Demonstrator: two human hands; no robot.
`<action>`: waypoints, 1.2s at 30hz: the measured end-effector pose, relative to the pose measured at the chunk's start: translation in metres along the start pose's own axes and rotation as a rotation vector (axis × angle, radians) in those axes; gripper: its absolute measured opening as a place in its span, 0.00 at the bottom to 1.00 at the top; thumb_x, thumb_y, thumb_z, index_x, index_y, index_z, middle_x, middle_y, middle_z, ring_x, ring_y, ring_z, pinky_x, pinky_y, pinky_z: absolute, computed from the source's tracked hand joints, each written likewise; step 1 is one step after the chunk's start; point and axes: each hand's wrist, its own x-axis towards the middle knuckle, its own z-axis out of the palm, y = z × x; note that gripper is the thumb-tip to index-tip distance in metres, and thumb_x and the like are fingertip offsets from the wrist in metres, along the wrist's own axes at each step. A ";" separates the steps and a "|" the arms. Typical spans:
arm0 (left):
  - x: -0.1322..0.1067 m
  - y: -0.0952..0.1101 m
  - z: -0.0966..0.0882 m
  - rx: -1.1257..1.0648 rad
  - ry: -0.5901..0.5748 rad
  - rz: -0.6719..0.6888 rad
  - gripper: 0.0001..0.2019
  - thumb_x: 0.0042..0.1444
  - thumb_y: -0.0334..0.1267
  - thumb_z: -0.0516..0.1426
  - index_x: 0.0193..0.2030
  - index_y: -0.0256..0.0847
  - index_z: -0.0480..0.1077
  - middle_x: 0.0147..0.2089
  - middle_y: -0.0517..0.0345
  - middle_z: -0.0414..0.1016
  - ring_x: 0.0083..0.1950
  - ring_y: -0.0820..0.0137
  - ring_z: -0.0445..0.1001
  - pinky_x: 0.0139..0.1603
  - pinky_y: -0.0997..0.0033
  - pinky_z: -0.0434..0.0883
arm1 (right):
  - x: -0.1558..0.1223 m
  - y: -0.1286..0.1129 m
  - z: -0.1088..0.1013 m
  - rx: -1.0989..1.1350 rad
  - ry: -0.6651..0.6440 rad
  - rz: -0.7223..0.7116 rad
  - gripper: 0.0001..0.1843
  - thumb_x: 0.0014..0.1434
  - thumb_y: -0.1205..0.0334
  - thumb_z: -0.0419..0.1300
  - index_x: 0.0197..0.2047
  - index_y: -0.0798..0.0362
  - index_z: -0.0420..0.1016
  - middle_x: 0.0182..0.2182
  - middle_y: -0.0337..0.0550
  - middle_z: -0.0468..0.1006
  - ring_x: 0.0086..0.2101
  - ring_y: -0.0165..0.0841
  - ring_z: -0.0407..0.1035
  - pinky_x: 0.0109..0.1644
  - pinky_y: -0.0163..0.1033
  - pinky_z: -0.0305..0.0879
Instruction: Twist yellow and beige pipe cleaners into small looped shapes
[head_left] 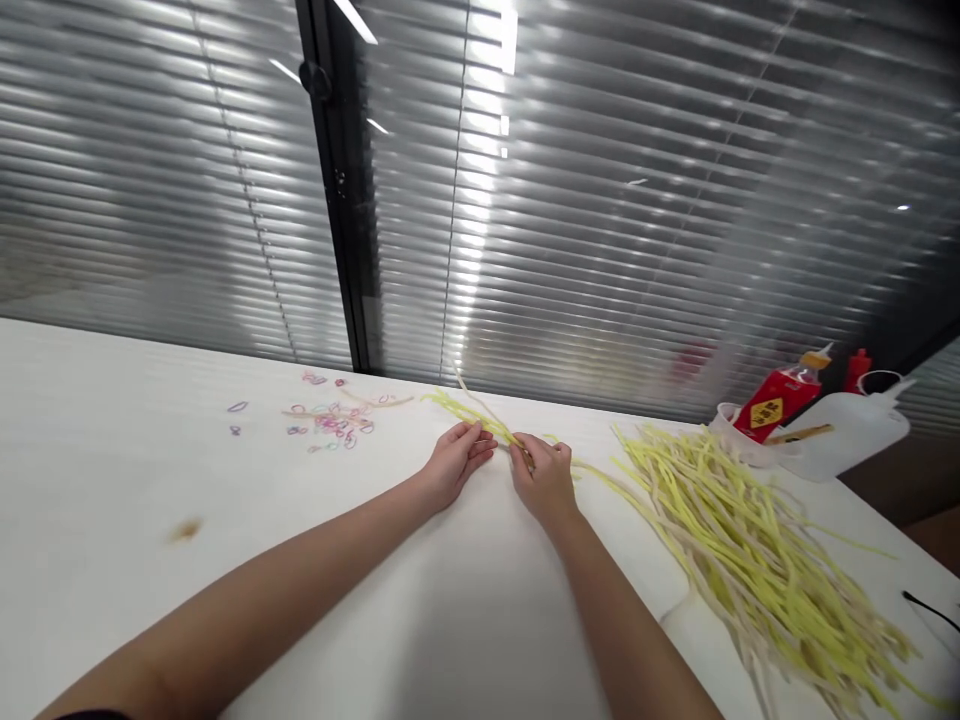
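A thin bundle of yellow and cream strands (469, 410) lies across the white table (112, 480), far centre. Both my hands pinch it. My left hand (456, 462) has its fingers closed on the bundle's middle. My right hand (546, 478) grips the same bundle just to the right, fingers curled over it. The strands trail on to the right toward a large pile of the same yellow and cream strands (757, 560).
Several small coloured rubber bands (330, 420) are scattered at the far left-centre. A white tub (847, 440), a red packet (780, 400) and a red-capped bottle (859, 368) stand at the far right. Window blinds run behind the table. A black cable (930, 608) lies at the right edge.
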 end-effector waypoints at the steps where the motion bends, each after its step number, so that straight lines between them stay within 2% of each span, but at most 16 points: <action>1: 0.000 0.000 0.000 -0.007 0.004 -0.002 0.08 0.56 0.39 0.58 0.33 0.37 0.66 0.35 0.54 0.74 0.38 0.74 0.75 0.46 0.72 0.71 | 0.000 0.000 0.000 0.006 0.002 0.008 0.12 0.63 0.62 0.48 0.43 0.52 0.72 0.39 0.44 0.80 0.37 0.31 0.71 0.48 0.40 0.45; 4: 0.000 -0.001 0.001 -0.028 0.024 0.001 0.07 0.56 0.37 0.58 0.31 0.37 0.66 0.32 0.55 0.74 0.36 0.75 0.75 0.47 0.70 0.70 | 0.000 0.000 -0.002 0.007 0.015 0.025 0.13 0.63 0.61 0.48 0.43 0.52 0.72 0.38 0.43 0.80 0.36 0.31 0.71 0.48 0.39 0.46; 11: -0.002 -0.001 0.006 -0.055 0.065 0.029 0.05 0.57 0.36 0.56 0.34 0.38 0.65 0.40 0.54 0.74 0.40 0.73 0.75 0.46 0.71 0.70 | -0.001 0.001 -0.002 0.019 0.036 0.045 0.13 0.62 0.61 0.49 0.43 0.52 0.72 0.36 0.44 0.80 0.34 0.31 0.71 0.47 0.40 0.46; 16: -0.002 -0.002 0.006 -0.097 0.079 0.037 0.05 0.57 0.36 0.55 0.33 0.39 0.63 0.39 0.56 0.74 0.38 0.73 0.75 0.43 0.71 0.71 | -0.001 0.002 -0.002 0.038 0.065 0.041 0.11 0.61 0.61 0.50 0.41 0.51 0.73 0.34 0.40 0.80 0.32 0.30 0.71 0.45 0.39 0.46; 27: 0.000 -0.003 0.004 -0.133 0.067 0.070 0.04 0.57 0.36 0.54 0.33 0.39 0.63 0.34 0.57 0.73 0.32 0.75 0.73 0.37 0.71 0.71 | 0.001 0.002 -0.004 0.086 0.038 0.083 0.13 0.63 0.59 0.48 0.40 0.51 0.73 0.35 0.39 0.80 0.33 0.30 0.70 0.45 0.39 0.46; 31: -0.003 -0.001 0.007 -0.133 0.082 0.081 0.04 0.55 0.35 0.54 0.32 0.39 0.63 0.32 0.60 0.71 0.28 0.77 0.70 0.35 0.72 0.70 | 0.001 0.005 -0.004 0.014 0.110 0.140 0.14 0.63 0.59 0.48 0.43 0.50 0.73 0.38 0.40 0.79 0.30 0.29 0.69 0.44 0.39 0.46; 36: -0.003 -0.001 0.009 -0.143 0.107 0.090 0.03 0.53 0.34 0.54 0.32 0.40 0.62 0.30 0.63 0.68 0.26 0.78 0.67 0.33 0.75 0.68 | 0.000 0.008 -0.007 -0.126 0.155 0.174 0.15 0.64 0.60 0.47 0.46 0.47 0.74 0.38 0.40 0.78 0.33 0.30 0.68 0.42 0.39 0.45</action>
